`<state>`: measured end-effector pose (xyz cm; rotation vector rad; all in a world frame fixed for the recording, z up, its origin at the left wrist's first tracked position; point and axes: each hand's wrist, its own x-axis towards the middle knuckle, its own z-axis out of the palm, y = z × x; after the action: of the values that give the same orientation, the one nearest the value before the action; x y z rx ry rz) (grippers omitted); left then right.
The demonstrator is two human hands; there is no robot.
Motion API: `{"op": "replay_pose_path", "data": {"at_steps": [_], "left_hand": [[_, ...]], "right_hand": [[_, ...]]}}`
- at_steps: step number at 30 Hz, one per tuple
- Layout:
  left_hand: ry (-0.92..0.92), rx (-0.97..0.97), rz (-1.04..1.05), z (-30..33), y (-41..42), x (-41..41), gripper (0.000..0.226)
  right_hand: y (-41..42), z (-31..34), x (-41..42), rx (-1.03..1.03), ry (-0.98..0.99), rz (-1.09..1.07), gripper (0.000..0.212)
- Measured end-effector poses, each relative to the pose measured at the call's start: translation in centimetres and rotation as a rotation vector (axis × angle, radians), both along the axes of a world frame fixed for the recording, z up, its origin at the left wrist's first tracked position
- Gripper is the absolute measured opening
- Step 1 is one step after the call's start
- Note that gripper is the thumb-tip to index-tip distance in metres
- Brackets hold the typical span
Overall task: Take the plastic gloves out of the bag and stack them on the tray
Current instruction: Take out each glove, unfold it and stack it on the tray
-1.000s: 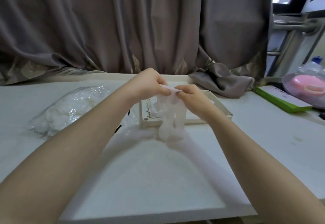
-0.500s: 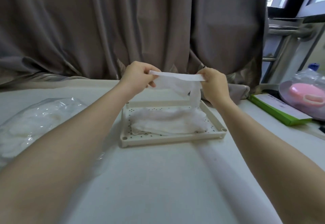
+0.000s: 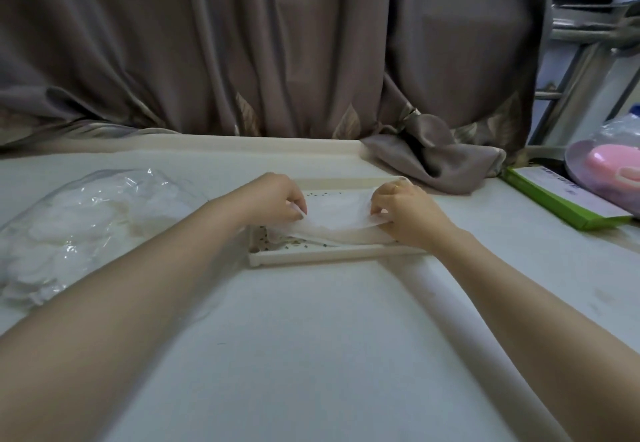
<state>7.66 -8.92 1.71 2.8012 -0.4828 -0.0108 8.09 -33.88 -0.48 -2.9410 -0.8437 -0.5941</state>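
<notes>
Behind the work surface hangs a grey-brown curtain (image 3: 277,43), its hem pooling on the far right of the white table (image 3: 311,355), which fills the lower view. On the table's left side lies the clear plastic bag (image 3: 79,230), bulging with white folded gloves and lying well apart from the tray. At the far right edge sit a green-edged box (image 3: 568,204) and, beyond it, a pink item under clear wrap (image 3: 616,171). Near the table's centre rests the cream perforated tray (image 3: 332,255), long side toward the person. Across the tray lies a translucent plastic glove (image 3: 341,216), spread flat from left to right on top of thin white layers already in the tray. The person's left hand (image 3: 277,199) pinches the glove's left end between thumb and curled fingers, just above the tray's left part. The right hand (image 3: 405,209) grips the glove's right end with fingers curled down over it, at the tray's right part; a ring (image 3: 397,186) shows on one finger. Both forearms reach in from the near corners of the view.
</notes>
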Motion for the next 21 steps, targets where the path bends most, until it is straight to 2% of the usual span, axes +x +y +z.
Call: {"op": "replay_pose_path", "data": {"at_steps": [1,3,5,6,8,10,11,14,18,21], "left_hand": [[0.055,0.05,-0.002,-0.3,0.2,0.1,0.012],[0.17,0.119,0.021,-0.9,0.3,-0.1,0.026],[0.111,0.109,0.062,-1.0,0.1,-0.2,0.049],[0.029,0.084,0.088,-0.7,-0.4,-0.1,0.053],[-0.11,0.073,0.09,-0.1,-1.8,0.4,0.041],[-0.095,0.127,0.01,0.5,-3.3,0.7,0.026],[-0.04,0.162,-0.04,0.5,-4.2,0.6,0.028],[0.145,0.328,-0.076,-0.7,-5.3,0.3,0.032],[0.226,0.393,0.082,-2.7,-2.8,0.8,0.077],[0.253,0.398,0.111,-3.0,-1.6,0.6,0.081]], "right_hand": [[0.1,0.0,0.0,-0.066,0.069,-0.017,0.022],[0.1,0.4,0.0,-0.152,0.292,-0.092,0.027],[0.2,1.3,-0.6,-0.058,0.484,-0.144,0.024],[0.4,1.7,-0.9,0.013,0.492,-0.145,0.03],[1.2,2.2,-1.4,0.089,0.287,-0.155,0.046],[2.9,1.7,-1.4,0.115,0.056,-0.175,0.041],[3.7,1.3,-1.3,0.095,0.049,-0.169,0.04],[4.5,-0.5,-0.6,-0.079,0.299,-0.139,0.06],[1.6,-1.1,0.3,-0.017,0.562,-0.344,0.083],[-0.4,-0.4,0.3,-0.015,0.695,-0.388,0.089]]}}
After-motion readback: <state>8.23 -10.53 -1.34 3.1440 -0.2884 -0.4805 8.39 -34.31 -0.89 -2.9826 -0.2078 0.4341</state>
